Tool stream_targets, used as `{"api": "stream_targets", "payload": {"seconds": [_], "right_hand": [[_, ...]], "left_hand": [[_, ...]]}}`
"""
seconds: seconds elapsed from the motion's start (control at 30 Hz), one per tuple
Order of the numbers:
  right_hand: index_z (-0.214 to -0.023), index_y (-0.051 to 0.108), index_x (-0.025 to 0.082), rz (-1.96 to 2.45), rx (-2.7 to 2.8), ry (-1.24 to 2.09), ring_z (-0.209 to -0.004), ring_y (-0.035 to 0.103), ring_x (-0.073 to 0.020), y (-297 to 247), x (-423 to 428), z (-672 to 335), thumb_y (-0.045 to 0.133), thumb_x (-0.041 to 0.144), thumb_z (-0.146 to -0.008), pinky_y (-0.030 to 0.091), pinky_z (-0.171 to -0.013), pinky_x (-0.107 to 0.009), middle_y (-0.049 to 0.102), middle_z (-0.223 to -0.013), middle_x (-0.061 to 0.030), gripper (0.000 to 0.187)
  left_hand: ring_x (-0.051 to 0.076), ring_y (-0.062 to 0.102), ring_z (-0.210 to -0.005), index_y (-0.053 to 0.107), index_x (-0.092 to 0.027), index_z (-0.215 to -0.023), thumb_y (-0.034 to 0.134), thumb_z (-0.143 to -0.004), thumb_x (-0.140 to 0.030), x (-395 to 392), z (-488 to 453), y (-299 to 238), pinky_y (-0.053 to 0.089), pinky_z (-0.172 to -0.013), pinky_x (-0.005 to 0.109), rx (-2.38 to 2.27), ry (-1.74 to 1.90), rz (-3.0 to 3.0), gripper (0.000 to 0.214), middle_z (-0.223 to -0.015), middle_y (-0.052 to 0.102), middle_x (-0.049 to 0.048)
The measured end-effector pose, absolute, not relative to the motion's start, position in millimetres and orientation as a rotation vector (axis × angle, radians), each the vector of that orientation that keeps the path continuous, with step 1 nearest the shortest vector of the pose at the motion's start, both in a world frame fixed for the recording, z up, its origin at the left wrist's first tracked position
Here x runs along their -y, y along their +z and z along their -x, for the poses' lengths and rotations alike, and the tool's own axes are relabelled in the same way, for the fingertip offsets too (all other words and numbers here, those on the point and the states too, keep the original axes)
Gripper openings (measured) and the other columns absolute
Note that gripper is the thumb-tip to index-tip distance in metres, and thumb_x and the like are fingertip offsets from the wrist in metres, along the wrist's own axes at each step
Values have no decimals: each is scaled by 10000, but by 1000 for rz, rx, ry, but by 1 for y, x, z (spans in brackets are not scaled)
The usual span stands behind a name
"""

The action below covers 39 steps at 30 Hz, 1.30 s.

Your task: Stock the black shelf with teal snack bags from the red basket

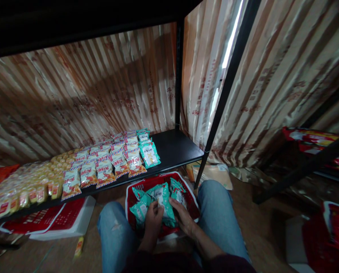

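A teal snack bag with a white label is between my two hands, just over a red basket that stands between my knees. My left hand is closed on the bag's left side, thumb and fingers bent against it. My right hand grips the right edge, its fingers partly behind the bag. Other teal bags lie in the basket below and around, one of them a loose bag at the back right. On the shelf, a standing teal bag fronts the row at the right end.
The black shelf carries rows of orange-and-white snack bags and small yellow wrapped cakes. A metal post rises right of the basket. One yellow packet lies on the floor. Red packages sit on a rack at right.
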State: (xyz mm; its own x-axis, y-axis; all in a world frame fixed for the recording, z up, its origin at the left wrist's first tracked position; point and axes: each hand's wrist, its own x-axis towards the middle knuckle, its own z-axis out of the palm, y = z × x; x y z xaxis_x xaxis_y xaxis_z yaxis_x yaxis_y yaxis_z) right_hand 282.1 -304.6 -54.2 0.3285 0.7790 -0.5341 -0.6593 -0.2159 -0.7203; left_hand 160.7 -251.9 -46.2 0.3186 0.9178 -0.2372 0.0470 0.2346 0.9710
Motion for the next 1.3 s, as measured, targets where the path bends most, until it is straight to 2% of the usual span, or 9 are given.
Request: {"api": "stream_targets", "payload": {"seconds": [0.17, 0.3, 0.53, 0.73, 0.83, 0.93, 1.03, 1.17, 1.3], "right_hand": [[-1008, 660, 280, 1237, 150, 1323, -1058, 576, -237, -53, 306, -283, 787, 531, -554, 467, -754, -308, 685, -1060, -21, 534], [-1019, 651, 287, 1227, 151, 1344, -1054, 575, -227, -50, 306, -283, 788, 516, -556, 466, -747, -294, 681, -1053, -14, 534], [-961, 654, 289, 1186, 163, 1372, -921, 595, -163, -47, 304, -283, 819, 491, -523, 473, -722, -250, 675, -939, 12, 510], [-982, 682, 290, 1175, 227, 1362, -750, 580, -110, -49, 302, -284, 775, 434, -618, 476, -667, -218, 637, -801, 27, 402], [-979, 696, 283, 1173, 240, 1367, -696, 572, -107, -51, 301, -285, 765, 388, -637, 477, -646, -220, 628, -750, 30, 364], [-950, 711, 279, 1176, 239, 1367, -663, 564, -95, -53, 300, -285, 762, 344, -643, 465, -604, -205, 640, -765, 30, 318], [-925, 718, 282, 1175, 252, 1377, -629, 559, -88, -54, 298, -285, 750, 315, -653, 467, -580, -213, 679, -881, 18, 276], [-912, 728, 279, 1195, 338, 1412, -639, 583, -104, -55, 298, -282, 751, 334, -651, 493, -642, -261, 702, -1013, -5, 267], [-908, 742, 254, 1214, 440, 1376, -837, 631, -169, -54, 299, -278, 788, 406, -586, 473, -825, -321, 722, -974, -15, 359]], "left_hand": [[298, 651, -963, 626, -173, -933, 768, -548, -369, 252, -166, -41, 488, -836, 344, -1122, 779, -1085, 454, -971, 709, 141], [305, 627, -1032, 640, -180, -953, 788, -530, -314, 254, -166, -36, 475, -866, 331, -1153, 773, -1035, 468, -1013, 705, 134], [288, 641, -978, 664, -190, -951, 785, -548, -326, 258, -162, -31, 467, -847, 318, -1141, 736, -1047, 442, -965, 719, 113], [243, 636, -790, 688, -164, -850, 726, -609, -386, 261, -161, -26, 475, -746, 316, -1156, 732, -1137, 330, -829, 713, 89], [233, 621, -741, 687, -165, -777, 736, -572, -401, 263, -158, -26, 479, -697, 315, -1172, 731, -1091, 317, -757, 701, 67], [239, 634, -778, 692, -162, -820, 748, -551, -392, 266, -153, -32, 491, -730, 328, -1120, 732, -988, 358, -801, 712, 68], [251, 646, -920, 681, -170, -939, 762, -546, -357, 269, -146, -42, 490, -829, 347, -1084, 778, -809, 442, -929, 718, 75], [239, 630, -1020, 617, -201, -1098, 781, -540, -313, 271, -133, -46, 493, -875, 344, -1017, 811, -623, 593, -1076, 691, 70], [225, 641, -992, 590, -215, -1113, 788, -569, -334, 274, -126, -35, 517, -845, 341, -897, 722, -585, 591, -1104, 675, 69]]}}
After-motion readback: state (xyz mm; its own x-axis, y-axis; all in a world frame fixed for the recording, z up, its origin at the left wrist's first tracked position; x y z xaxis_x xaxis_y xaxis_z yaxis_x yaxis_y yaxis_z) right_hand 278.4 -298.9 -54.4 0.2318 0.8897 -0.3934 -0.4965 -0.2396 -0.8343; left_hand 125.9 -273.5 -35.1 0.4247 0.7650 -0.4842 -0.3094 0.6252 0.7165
